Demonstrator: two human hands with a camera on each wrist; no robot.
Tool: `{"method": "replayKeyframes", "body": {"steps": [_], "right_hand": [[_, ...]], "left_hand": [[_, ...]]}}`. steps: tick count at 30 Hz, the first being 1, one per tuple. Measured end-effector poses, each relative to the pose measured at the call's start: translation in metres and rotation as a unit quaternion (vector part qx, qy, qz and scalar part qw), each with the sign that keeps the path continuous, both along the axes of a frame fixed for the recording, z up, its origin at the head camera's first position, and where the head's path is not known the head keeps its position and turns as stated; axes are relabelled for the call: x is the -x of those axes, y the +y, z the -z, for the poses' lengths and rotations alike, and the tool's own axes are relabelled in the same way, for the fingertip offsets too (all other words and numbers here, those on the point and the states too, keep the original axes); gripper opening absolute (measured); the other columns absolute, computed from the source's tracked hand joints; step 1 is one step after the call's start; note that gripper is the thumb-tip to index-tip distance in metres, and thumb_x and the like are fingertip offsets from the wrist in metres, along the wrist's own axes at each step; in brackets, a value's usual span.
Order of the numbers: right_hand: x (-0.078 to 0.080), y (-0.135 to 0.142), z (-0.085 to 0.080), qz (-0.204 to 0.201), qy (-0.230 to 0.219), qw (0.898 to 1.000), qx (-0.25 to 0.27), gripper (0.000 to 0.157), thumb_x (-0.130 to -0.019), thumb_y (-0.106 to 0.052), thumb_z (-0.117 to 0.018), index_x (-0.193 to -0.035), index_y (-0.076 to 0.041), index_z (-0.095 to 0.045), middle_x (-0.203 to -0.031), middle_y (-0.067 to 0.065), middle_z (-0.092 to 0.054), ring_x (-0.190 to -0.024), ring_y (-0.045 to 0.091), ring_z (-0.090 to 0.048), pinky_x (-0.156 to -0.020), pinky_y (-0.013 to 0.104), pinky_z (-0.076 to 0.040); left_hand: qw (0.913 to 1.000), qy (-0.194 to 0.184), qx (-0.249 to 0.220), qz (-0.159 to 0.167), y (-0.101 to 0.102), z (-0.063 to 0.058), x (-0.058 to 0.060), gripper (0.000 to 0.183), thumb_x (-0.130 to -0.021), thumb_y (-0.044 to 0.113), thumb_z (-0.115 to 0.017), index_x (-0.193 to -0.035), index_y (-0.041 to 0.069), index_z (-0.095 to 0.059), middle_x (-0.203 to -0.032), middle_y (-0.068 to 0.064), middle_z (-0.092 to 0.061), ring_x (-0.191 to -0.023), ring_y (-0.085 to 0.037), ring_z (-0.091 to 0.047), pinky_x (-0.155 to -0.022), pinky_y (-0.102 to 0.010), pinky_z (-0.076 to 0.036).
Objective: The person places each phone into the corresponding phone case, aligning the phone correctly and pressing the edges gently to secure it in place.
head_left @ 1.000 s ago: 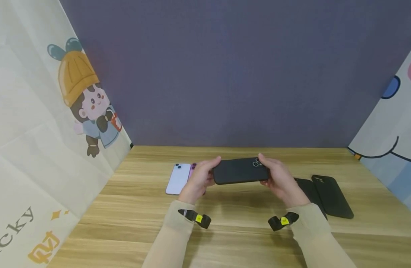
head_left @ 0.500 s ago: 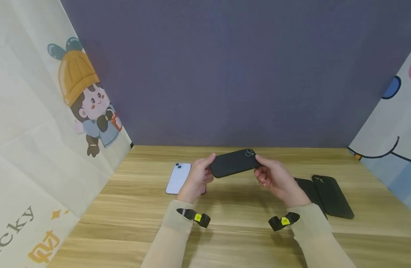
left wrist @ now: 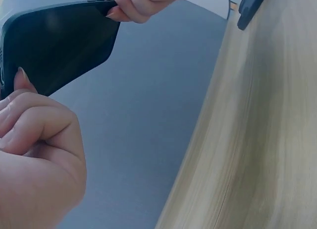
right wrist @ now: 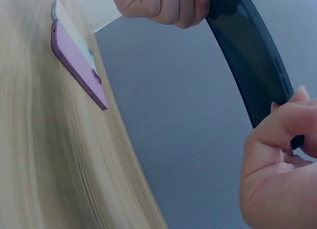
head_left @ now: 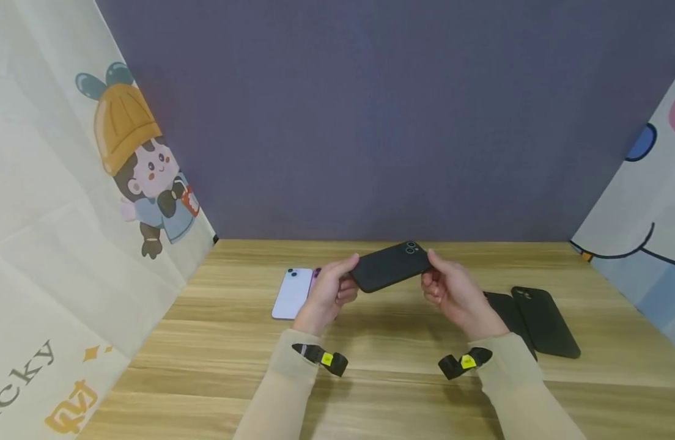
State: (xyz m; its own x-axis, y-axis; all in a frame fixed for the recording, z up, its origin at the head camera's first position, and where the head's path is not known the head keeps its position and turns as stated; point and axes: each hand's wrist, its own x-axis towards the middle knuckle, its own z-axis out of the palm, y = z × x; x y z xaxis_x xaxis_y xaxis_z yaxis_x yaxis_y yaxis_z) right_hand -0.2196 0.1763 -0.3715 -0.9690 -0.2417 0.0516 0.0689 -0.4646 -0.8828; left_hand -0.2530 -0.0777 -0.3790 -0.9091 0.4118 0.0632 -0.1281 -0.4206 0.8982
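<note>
A phone in a black case (head_left: 389,267) is held above the table in the head view, its back up and camera lenses at the upper right end. My left hand (head_left: 328,294) grips the left end, thumb on top. At the camera end, my right hand (head_left: 453,292) pinches the corner, its other fingers curled below. The left wrist view shows the dark, glossy front of the cased phone (left wrist: 64,45), with the left hand (left wrist: 42,140) on its near end. Seen from the right wrist, the right hand (right wrist: 282,159) pinches the case's edge.
A white phone (head_left: 293,294) lies left on the wooden table (head_left: 216,342), beside a pink phone (right wrist: 74,65) mostly hidden by the left hand in the head view. Two black phone cases (head_left: 546,321) lie at the right, one partly behind the right arm. A dark panel (head_left: 392,122) stands behind.
The cased phone was nearly level a second ago; its camera end has swung up and away, leaving it tilted. Since half a second ago, both hands have shifted slightly right with it.
</note>
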Motion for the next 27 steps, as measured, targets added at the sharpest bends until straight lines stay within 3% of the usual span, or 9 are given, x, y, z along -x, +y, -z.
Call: {"method": "replayKeyframes", "body": {"steps": [5, 12, 17, 20, 24, 27], "right_hand": [[0.0005, 0.0, 0.0009, -0.006, 0.007, 1.0, 0.018, 0.047, -0.111, -0.032, -0.042, -0.08, -0.009, -0.069, -0.06, -0.002, -0.06, -0.048, 0.009, -0.035, -0.047, 0.021, -0.027], [0.0002, -0.0006, 0.0011, -0.018, 0.018, 1.0, 0.008, 0.046, -0.111, -0.032, -0.04, -0.084, -0.01, -0.07, -0.061, -0.002, -0.061, -0.048, 0.01, -0.034, -0.045, 0.02, -0.031], [-0.0002, -0.0009, 0.0016, -0.036, 0.029, 0.999, 0.0, 0.048, -0.112, -0.032, -0.037, -0.081, -0.011, -0.068, -0.06, -0.003, -0.059, -0.048, 0.009, -0.035, -0.044, 0.019, -0.032], [-0.0001, -0.0018, 0.002, -0.044, 0.03, 0.998, -0.017, 0.05, -0.112, -0.033, -0.037, -0.076, -0.012, -0.066, -0.058, -0.004, -0.057, -0.046, 0.008, -0.037, -0.043, 0.018, -0.034], [0.0005, -0.0033, 0.0023, -0.056, 0.032, 0.997, -0.049, 0.055, -0.111, -0.036, -0.038, -0.068, -0.014, -0.063, -0.055, -0.006, -0.054, -0.043, 0.006, -0.039, -0.043, 0.019, -0.033], [-0.0001, -0.0046, 0.002, -0.07, 0.036, 0.994, -0.071, 0.057, -0.111, -0.037, -0.039, -0.064, -0.016, -0.062, -0.053, -0.007, -0.053, -0.04, 0.005, -0.039, -0.043, 0.02, -0.03]], "left_hand": [[0.9997, -0.011, -0.013, 0.017, 0.0001, -0.0015, -0.0013, 0.033, -0.104, 0.021, -0.055, -0.073, 0.014, -0.062, -0.053, 0.009, -0.035, -0.042, 0.0, -0.03, -0.042, -0.014, -0.023], [0.9979, -0.034, -0.008, 0.054, -0.0025, -0.0014, -0.0017, 0.023, -0.101, 0.024, -0.057, -0.082, 0.013, -0.06, -0.055, 0.008, -0.038, -0.042, -0.001, -0.031, -0.041, -0.014, -0.024], [0.9965, -0.025, 0.023, 0.076, -0.0043, 0.0009, -0.0014, 0.023, -0.1, 0.026, -0.059, -0.083, 0.012, -0.065, -0.055, 0.008, -0.049, -0.042, 0.0, -0.032, -0.042, -0.015, -0.023], [0.9951, -0.01, 0.065, 0.074, -0.0038, 0.0021, -0.0015, 0.024, -0.1, 0.025, -0.059, -0.08, 0.014, -0.069, -0.059, 0.008, -0.061, -0.045, 0.0, -0.043, -0.046, -0.015, -0.031], [0.9902, 0.017, 0.103, 0.092, -0.0023, 0.003, -0.0014, 0.03, -0.103, 0.023, -0.055, -0.075, 0.016, -0.067, -0.059, 0.009, -0.052, -0.049, -0.002, -0.043, -0.049, -0.017, -0.034], [0.9876, 0.033, 0.104, 0.113, -0.001, 0.0029, -0.0013, 0.033, -0.104, 0.022, -0.054, -0.073, 0.014, -0.061, -0.059, 0.007, -0.039, -0.048, -0.004, -0.033, -0.048, -0.018, -0.028]]}}
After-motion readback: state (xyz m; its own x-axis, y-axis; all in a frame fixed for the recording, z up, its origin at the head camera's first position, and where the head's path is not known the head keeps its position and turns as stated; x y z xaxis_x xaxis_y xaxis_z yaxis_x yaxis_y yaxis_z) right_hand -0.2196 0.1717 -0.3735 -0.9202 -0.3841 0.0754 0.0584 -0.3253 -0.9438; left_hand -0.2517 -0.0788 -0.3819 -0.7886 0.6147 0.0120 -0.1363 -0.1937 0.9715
